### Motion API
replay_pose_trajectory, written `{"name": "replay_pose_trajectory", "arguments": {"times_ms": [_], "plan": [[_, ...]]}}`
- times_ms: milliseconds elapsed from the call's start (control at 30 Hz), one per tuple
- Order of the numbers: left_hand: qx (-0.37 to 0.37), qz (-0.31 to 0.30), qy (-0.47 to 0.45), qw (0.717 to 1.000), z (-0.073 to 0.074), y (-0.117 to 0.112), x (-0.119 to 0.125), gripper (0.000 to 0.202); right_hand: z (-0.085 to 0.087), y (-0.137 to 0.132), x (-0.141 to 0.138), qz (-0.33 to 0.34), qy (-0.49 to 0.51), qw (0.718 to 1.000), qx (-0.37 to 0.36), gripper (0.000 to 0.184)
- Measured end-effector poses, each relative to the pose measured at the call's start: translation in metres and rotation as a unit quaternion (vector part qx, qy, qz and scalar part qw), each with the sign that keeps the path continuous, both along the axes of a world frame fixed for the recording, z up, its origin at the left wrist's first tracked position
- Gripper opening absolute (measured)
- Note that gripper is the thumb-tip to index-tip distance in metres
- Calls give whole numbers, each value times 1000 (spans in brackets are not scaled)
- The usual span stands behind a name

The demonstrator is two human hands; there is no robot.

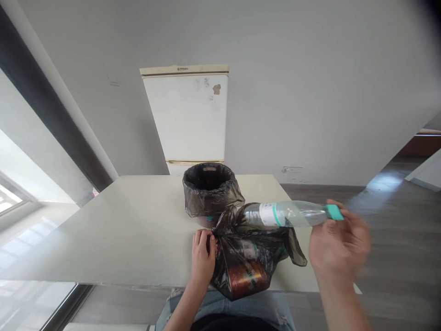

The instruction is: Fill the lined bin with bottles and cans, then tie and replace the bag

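A thin black plastic bag (pixel 248 262) lies at the near edge of the white table (pixel 131 230), with a can and other items showing through it. My left hand (pixel 202 257) is closed on the bag's left rim. My right hand (pixel 339 243), slightly blurred, holds a clear plastic bottle (pixel 285 214) by its teal cap end. The bottle lies level above the bag, with its base over the bag's opening.
A small bin lined with a black bag (pixel 210 188) stands on the table just behind the bag. A worn white fridge (pixel 188 117) stands against the grey wall beyond. A window is on the left, and wooden floor runs off to the right.
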State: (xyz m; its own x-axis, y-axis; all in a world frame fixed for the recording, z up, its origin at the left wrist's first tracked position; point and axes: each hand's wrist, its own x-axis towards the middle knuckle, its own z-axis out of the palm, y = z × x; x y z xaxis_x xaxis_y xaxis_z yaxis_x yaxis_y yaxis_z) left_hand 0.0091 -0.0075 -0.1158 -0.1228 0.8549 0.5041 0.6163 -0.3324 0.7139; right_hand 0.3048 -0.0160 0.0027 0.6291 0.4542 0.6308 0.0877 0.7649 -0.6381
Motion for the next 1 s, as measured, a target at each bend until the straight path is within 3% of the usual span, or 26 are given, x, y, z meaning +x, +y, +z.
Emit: {"name": "replay_pose_trajectory", "arguments": {"times_ms": [133, 200, 333, 433, 533, 700, 900, 1000], "plan": [[-2, -1, -5, 1000, 1, 0, 0, 19, 17, -16, 3, -60, 18, 997, 49, 36], [-1, 0, -6, 1000, 1, 1, 0, 20, 23, -26, 4, -54, 11, 998, 41, 36], [-3, -1, -7, 1000, -1, 1, 0, 21, 28, -45, 2, 53, 54, 997, -22, 37], [-4, 3, 2, 1000, -1, 0, -1, 17, 22, -54, -6, 171, 153, 973, -9, 27], [11, 12, 7, 1000, 2, -2, -1, 15, 14, -57, -19, 240, 171, 956, -10, 23], [56, 23, -9, 998, 6, -7, -2, 16, 9, -58, -43, 282, 98, 953, -43, 24], [98, 22, -24, 995, 1, -9, -6, 19, 6, -56, -60, 333, 26, 940, -73, 20], [105, 6, -64, 992, 9, -17, -5, 21, 2, -54, -63, 344, -5, 935, -83, 18]]}}
